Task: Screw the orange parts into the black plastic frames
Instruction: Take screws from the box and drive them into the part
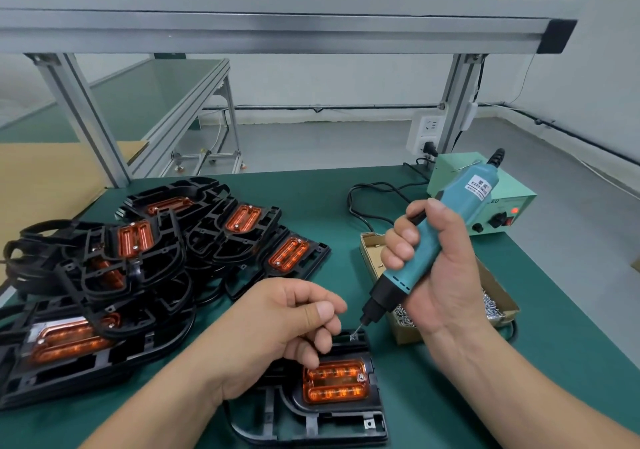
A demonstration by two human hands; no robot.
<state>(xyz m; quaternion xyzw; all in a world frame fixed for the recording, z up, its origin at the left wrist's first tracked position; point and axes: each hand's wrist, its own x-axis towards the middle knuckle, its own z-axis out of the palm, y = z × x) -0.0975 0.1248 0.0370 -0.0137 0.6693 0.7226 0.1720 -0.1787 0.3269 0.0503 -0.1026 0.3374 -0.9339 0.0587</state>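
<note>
A black plastic frame point(311, 424) lies on the green mat at the front, with an orange part point(334, 381) seated in it. One screw shows at the part's right end. My right hand point(429, 268) grips a teal electric screwdriver point(450, 227), tilted, its bit carrying a small screw point(353, 337) just above the frame's far edge. My left hand point(294, 320) hovers over the frame with fingers curled and thumb against the forefinger near the bit; whether it pinches anything is hidden.
A pile of black frames with orange parts point(145, 258) fills the left of the mat. A cardboard box of screws point(495, 306) sits right of the frame. A green power unit point(491, 203) stands behind with a black cable point(367, 199). Aluminium posts rise at the back.
</note>
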